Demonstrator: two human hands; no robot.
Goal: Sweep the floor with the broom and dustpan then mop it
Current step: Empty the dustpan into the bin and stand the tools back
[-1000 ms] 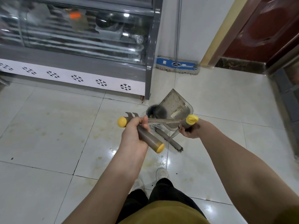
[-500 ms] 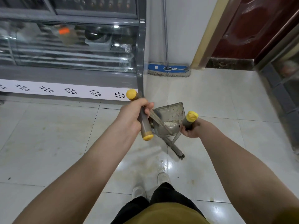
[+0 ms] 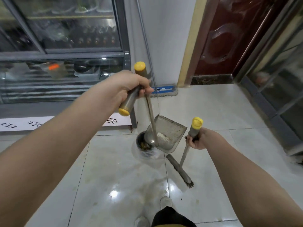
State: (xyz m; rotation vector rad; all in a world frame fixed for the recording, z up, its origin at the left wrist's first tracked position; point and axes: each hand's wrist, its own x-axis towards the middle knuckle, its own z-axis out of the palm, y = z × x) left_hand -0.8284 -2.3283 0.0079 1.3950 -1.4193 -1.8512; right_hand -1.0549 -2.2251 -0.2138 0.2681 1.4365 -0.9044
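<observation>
Metal makes both sweeping tools: one grey metal dustpan (image 3: 170,133) and one metal broom (image 3: 179,172) with a narrow dark brush head. I count three yellow caps (image 3: 139,66), two on the dustpan's cross grip and one on the broom handle. The left hand (image 3: 129,86) has its fingers clamped around the cross grip, and the pan hangs tilted, its lower end at one small round bin (image 3: 144,145) holding dark debris. The right hand (image 3: 199,139) has its fingers wrapped around the broom handle just under the cap, brush head down at the white tiled floor (image 3: 213,112). One blue flat mop (image 3: 164,90) leans on the wall behind.

Dustpan (image 3: 168,136) above bin (image 3: 137,140), seemingly with debris (image 3: 145,146)
</observation>
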